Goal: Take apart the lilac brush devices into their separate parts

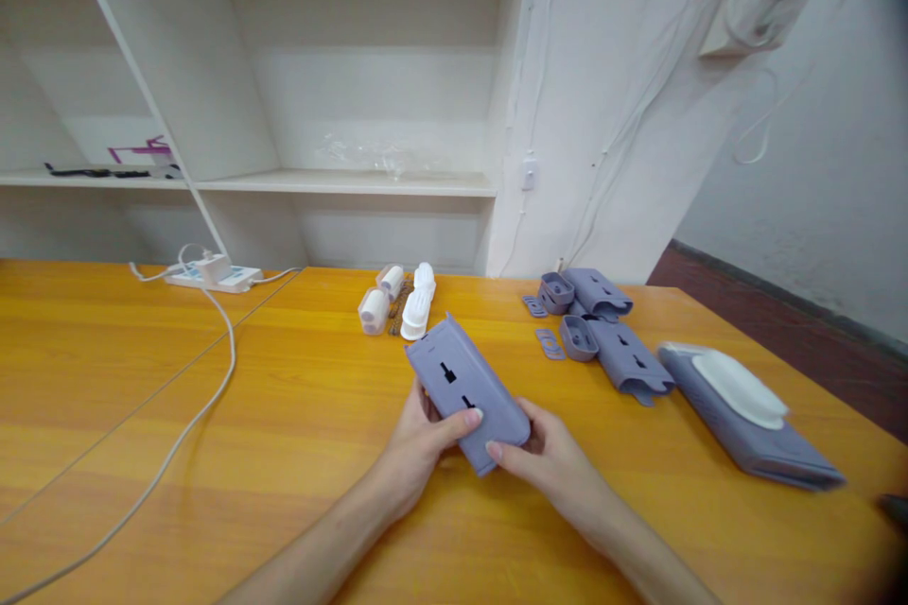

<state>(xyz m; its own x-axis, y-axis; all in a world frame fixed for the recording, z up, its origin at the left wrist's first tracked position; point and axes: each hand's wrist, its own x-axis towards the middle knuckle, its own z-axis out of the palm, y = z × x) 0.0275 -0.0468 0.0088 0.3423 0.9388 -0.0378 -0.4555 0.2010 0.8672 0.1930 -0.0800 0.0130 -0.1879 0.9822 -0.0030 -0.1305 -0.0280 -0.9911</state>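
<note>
Between both hands, tilted just above the table, is a grey-purple plastic housing (474,383) with two black keyhole-shaped slots in its face. My left hand (426,435) grips its left side, thumb lying on the face by the lower slot. At its lower right end, my right hand (543,449) pinches the edge, thumb in front and fingers behind. The fingers behind the housing are mostly hidden. Two similar housings (631,359) lie to the right, beside small oval purple cups (579,338) and flat purple slotted pieces (550,344).
White ribbed parts (418,302), springs (398,307) and clear-wrapped white rollers (374,310) stand beyond the hands. A long purple panel with a white oval piece (742,388) lies at right. A power strip (217,276) and a white cable (231,350) occupy the left, before white shelving (355,181).
</note>
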